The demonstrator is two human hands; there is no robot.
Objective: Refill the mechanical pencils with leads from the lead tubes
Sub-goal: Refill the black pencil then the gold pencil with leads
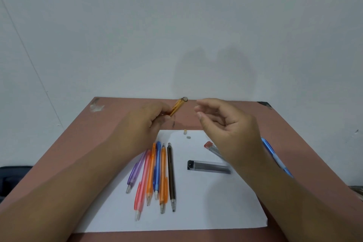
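Note:
My left hand point(144, 122) grips an amber mechanical pencil point(177, 107), raised above the table with its open back end pointing up and right. My right hand point(225, 124) hovers beside that end, thumb and fingers loosely curled; I cannot tell whether a lead is pinched between them. Several mechanical pencils point(157, 175) lie side by side on a white sheet of paper point(206, 202). A lead tube with a black cap point(209, 166) lies on the sheet. Another with a red cap point(211, 147) is partly hidden under my right hand. Two small eraser caps point(186, 134) sit near the sheet's far edge.
A blue mechanical pencil point(275, 155) lies on the brown table point(294, 133) right of the sheet, partly behind my right wrist. The table stands against a white wall. A dark bag point(11, 177) sits beyond the table's left edge.

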